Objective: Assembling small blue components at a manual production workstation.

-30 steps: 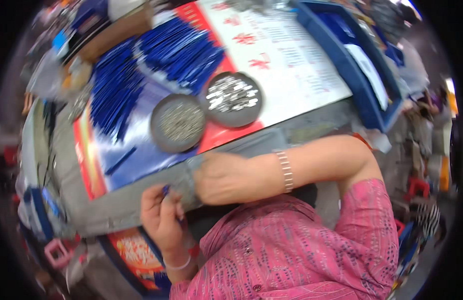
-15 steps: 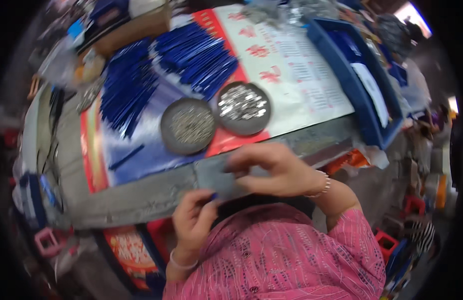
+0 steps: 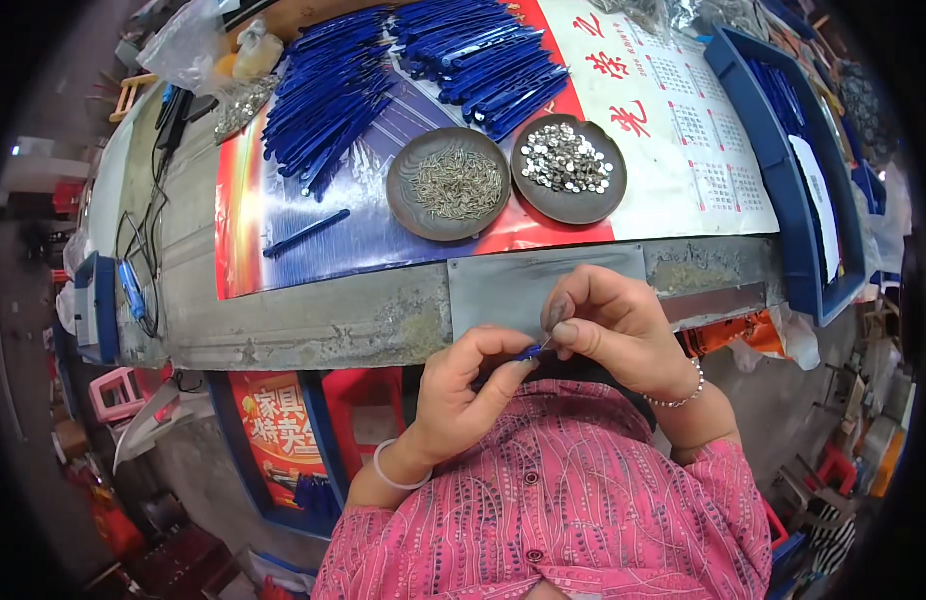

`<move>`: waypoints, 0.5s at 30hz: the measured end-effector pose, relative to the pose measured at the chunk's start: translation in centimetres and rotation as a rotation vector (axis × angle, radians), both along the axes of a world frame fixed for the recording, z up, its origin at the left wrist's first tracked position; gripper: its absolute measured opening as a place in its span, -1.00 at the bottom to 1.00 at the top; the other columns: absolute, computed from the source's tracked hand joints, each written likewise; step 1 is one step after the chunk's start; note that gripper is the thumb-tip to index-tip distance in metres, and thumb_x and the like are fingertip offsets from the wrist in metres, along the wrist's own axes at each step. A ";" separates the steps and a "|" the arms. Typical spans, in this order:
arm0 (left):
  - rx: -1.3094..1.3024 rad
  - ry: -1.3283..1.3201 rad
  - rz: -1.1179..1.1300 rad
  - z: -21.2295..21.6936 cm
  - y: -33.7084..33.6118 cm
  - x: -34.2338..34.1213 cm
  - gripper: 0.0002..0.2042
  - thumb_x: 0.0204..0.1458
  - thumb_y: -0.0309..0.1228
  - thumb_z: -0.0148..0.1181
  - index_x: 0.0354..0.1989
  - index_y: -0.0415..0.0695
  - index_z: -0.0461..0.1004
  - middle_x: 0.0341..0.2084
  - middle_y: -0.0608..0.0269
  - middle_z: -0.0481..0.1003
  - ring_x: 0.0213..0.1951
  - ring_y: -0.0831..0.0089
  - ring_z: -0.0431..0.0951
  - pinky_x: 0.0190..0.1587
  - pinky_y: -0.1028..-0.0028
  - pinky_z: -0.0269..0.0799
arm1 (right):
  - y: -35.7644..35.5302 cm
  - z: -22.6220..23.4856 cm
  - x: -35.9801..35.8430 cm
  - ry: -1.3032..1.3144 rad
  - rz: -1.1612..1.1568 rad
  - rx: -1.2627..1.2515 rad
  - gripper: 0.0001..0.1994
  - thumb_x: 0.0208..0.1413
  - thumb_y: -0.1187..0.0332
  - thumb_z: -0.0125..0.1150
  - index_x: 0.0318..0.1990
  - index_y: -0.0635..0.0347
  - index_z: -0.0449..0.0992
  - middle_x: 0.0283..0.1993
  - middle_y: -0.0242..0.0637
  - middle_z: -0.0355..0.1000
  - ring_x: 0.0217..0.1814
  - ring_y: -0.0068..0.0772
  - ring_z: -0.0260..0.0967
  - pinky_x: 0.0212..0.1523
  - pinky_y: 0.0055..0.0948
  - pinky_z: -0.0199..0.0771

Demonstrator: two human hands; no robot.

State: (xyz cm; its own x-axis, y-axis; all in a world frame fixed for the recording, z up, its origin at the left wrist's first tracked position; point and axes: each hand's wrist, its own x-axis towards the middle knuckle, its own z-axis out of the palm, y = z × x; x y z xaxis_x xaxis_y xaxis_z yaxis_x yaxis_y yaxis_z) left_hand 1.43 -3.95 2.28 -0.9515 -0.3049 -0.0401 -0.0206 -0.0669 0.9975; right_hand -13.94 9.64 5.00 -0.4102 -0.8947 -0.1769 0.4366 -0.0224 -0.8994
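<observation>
Both hands meet just off the bench's near edge (image 3: 383,330): the left hand (image 3: 463,385) pinches a small blue piece (image 3: 529,352), its tip pointing right toward the right hand's (image 3: 613,325) closed fingertips, touching.

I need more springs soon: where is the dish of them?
In the head view, the springs dish sits mid-bench, just left of the dish of silver discs and right of the blue strips.

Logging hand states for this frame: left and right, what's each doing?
Left hand: closed, pinching a small blue piece.
Right hand: fingertips pinched at the same piece; what it grips cannot be told.
</observation>
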 end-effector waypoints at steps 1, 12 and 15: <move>-0.002 0.000 -0.003 0.0 0.0 0.1 -0.82 0.10 -0.65 0.07 -0.12 -0.29 0.34 -0.29 0.22 0.47 -0.35 0.68 0.45 -0.35 0.71 0.35 | 0.1 0.1 0.0 0.012 0.010 -0.002 -0.88 0.15 0.47 0.15 -0.28 0.27 0.32 -0.28 -0.31 0.33 -0.33 -0.62 0.30 -0.31 -0.64 0.37; -0.325 0.132 0.047 0.0 0.3 -0.1 -0.82 0.07 -0.69 0.08 -0.14 -0.34 0.38 -0.31 0.20 0.47 -0.31 0.56 0.50 -0.23 0.61 0.42 | 0.1 0.9 1.1 0.773 0.002 0.072 -0.91 0.02 0.59 0.16 -0.37 0.32 0.36 -0.36 -0.27 0.40 -0.30 -0.46 0.38 -0.28 -0.49 0.41; -0.184 0.109 0.086 -0.2 0.5 -0.2 -0.83 0.06 -0.68 0.10 -0.17 -0.34 0.39 -0.34 0.18 0.48 -0.31 0.56 0.50 -0.24 0.61 0.42 | 0.2 0.4 1.0 0.539 -0.021 0.060 -0.91 0.03 0.54 0.17 -0.39 0.32 0.36 -0.38 -0.26 0.40 -0.31 -0.45 0.38 -0.28 -0.50 0.39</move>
State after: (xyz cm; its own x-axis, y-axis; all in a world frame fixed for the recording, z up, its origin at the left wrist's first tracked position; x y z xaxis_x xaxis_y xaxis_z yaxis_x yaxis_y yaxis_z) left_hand 1.26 -3.49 2.04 -0.9173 -0.3777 0.1258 0.0862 0.1200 0.9890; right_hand -12.97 9.82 5.35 -0.4748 -0.8800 0.0129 -0.0870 0.0323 -0.9957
